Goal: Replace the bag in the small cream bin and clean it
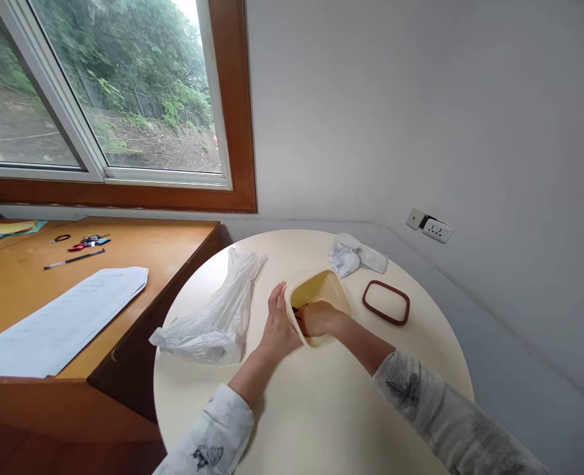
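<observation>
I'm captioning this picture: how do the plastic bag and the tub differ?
The plastic bag lies crumpled and limp, while the tub keeps a firm, boxy shape. The plastic bag is whitish, the tub pale yellow. Neither hand touches the plastic bag; the left hand is against the tub and the right hand inside it. Both are light-coloured.

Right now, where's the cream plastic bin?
In the head view, the bin is on the round table, right of the plastic bag and left of the brown frame, with the left hand on its side.
</observation>
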The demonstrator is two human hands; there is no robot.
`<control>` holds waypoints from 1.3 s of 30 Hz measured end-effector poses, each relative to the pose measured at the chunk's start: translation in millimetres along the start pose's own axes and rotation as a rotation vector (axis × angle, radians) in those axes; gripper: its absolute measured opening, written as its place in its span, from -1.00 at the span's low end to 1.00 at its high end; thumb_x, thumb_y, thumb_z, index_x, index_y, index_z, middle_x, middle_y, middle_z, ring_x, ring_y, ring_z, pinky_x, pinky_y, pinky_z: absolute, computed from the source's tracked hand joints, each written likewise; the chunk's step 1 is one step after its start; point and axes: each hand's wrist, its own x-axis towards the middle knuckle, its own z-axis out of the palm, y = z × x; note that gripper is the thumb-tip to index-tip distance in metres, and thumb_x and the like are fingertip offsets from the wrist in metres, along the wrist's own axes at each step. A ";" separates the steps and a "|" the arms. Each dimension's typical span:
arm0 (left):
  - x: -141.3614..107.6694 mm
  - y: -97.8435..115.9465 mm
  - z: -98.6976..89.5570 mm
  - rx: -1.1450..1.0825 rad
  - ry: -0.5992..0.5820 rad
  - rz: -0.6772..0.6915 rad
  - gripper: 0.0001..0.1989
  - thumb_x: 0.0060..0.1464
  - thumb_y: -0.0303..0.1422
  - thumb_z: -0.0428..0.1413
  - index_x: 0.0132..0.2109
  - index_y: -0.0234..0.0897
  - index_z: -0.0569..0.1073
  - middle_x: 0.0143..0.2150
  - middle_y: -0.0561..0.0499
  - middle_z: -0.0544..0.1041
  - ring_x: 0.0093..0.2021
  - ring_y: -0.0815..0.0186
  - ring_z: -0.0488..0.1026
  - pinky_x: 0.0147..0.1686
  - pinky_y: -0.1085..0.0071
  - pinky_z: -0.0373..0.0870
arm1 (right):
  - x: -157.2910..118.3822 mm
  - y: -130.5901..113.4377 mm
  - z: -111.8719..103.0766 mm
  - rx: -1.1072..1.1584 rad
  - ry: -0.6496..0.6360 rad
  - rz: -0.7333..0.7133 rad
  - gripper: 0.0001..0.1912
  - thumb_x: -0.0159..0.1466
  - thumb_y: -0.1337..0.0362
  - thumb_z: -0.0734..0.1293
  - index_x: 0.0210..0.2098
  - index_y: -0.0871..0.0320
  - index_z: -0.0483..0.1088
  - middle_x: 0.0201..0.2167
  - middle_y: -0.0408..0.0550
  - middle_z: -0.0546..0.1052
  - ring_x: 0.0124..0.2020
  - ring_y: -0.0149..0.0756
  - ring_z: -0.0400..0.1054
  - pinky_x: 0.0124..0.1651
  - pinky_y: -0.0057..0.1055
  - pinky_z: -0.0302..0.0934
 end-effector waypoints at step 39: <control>5.5 -4.5 -3.2 -0.031 -0.052 -0.017 0.11 -0.29 -0.26 0.28 0.27 -0.22 -0.26 0.23 -0.28 -0.06 0.26 -0.06 -0.06 0.13 -0.03 0.12 | -28.1 -1.2 -1.5 -0.091 0.089 0.055 -0.72 0.24 0.26 0.10 -0.26 0.18 0.42 -0.30 0.09 0.53 -0.26 -0.09 0.40 -0.32 -0.29 0.17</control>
